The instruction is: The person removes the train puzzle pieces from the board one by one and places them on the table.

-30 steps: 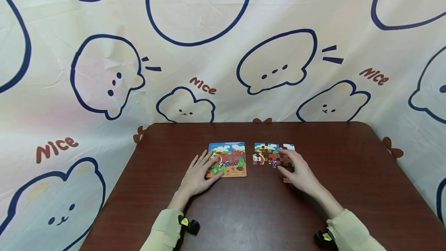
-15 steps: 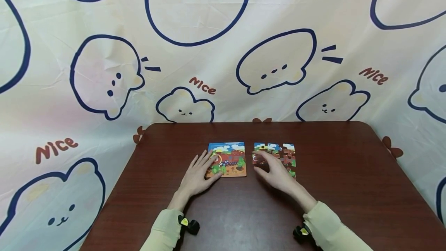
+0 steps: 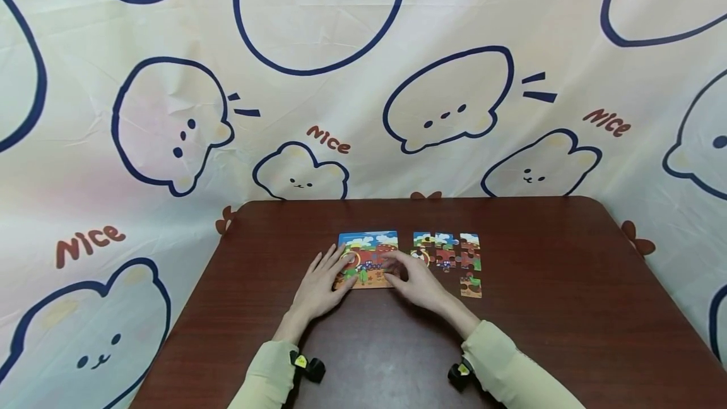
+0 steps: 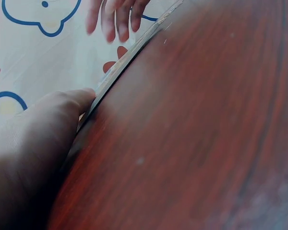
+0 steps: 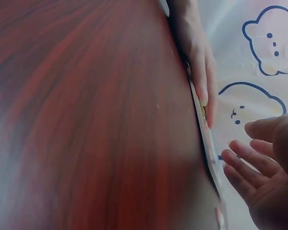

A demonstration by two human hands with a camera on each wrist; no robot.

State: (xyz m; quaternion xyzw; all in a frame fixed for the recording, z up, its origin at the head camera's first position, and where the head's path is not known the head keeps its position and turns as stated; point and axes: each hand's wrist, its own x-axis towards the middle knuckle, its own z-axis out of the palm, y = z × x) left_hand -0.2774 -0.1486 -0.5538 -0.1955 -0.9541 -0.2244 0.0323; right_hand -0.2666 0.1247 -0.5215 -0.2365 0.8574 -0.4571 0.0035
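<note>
On the table lies a square picture board showing a red train, blue sky and sandy ground. My left hand rests on its left side with the fingers spread; in the left wrist view the thumb touches the board's edge. My right hand is over the board's right edge, fingers bent loosely. In the right wrist view this right hand is raised above the board, with a gap between thumb and fingers and nothing visible in it. Several jigsaw pieces lie to the right of the board.
One jigsaw piece sits apart, below the right column of pieces. The dark wooden table ends at a back edge against a cloth printed with bears. A black wrist camera is strapped at each sleeve.
My right hand has moved left, from the right column of jigsaw pieces, across the left ones, to the board's right edge. My left hand has stayed on the board.
</note>
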